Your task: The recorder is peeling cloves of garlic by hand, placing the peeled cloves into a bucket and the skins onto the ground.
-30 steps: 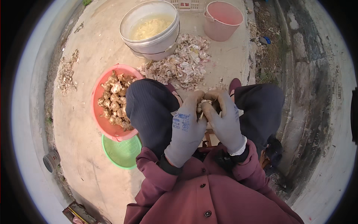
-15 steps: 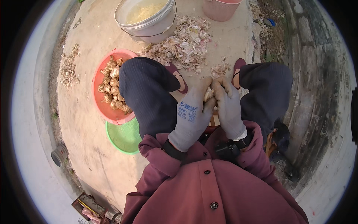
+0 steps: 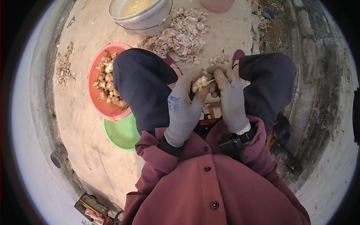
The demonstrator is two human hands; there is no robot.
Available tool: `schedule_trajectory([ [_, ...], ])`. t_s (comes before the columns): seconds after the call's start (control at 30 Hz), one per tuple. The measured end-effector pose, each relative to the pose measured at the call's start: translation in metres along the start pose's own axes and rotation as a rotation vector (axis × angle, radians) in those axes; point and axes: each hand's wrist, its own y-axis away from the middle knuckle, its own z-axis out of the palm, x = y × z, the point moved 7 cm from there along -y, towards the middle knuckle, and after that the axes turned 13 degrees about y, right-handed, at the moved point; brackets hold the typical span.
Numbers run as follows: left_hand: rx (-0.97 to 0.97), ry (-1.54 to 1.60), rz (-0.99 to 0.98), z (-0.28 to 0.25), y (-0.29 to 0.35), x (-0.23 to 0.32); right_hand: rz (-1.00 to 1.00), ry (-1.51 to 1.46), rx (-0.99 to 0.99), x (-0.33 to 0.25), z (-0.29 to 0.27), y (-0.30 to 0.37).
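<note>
A pale, partly peeled garlic bulb (image 3: 200, 83) is held between my two gloved hands, over the gap between my knees. My left hand (image 3: 184, 107) cups it from the left, with the thumb below and the fingers curled around its far side. From the right, my right hand (image 3: 231, 98) has thumb and bent fingers pinched at the bulb's right side; the exact grip there is partly hidden. Both gloves are grey, with stained fingertips. Beyond my hands lies a heap of garlic skins (image 3: 187, 32) on the ground.
Left of my knee, a pink basin (image 3: 92, 90) holds unpeeled garlic bulbs, beside a green basket (image 3: 120, 137). A white bucket (image 3: 144, 26) with pale contents stands ahead, and a pink bucket (image 3: 217, 4) farther right. A small pail (image 3: 59, 156) lies at the left wall.
Both hands have tilted and opened up somewhat around the garlic, showing more of its white cloves. The view has shifted slightly, moving the basin and buckets up and left.
</note>
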Motion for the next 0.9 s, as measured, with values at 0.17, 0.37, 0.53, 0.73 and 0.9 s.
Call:
schedule_trajectory([
  [0.17,0.006,0.057,-0.032,-0.004,-0.005,-0.005,-0.259,0.368,0.015,-0.017,-0.003,0.006],
  [0.37,-0.114,-0.254,0.146,0.007,0.000,0.007,-0.159,0.385,-0.142,-0.005,0.000,0.008],
  [0.53,-0.152,-0.293,0.151,0.010,0.003,0.009,-0.190,0.490,-0.135,-0.007,-0.002,0.008],
  [0.73,-0.123,-0.346,0.130,0.015,0.009,0.010,-0.091,0.443,-0.145,0.002,-0.001,0.009],
  [0.9,0.047,0.033,-0.102,-0.003,0.003,-0.008,0.068,0.093,-0.166,0.014,0.005,0.006],
])
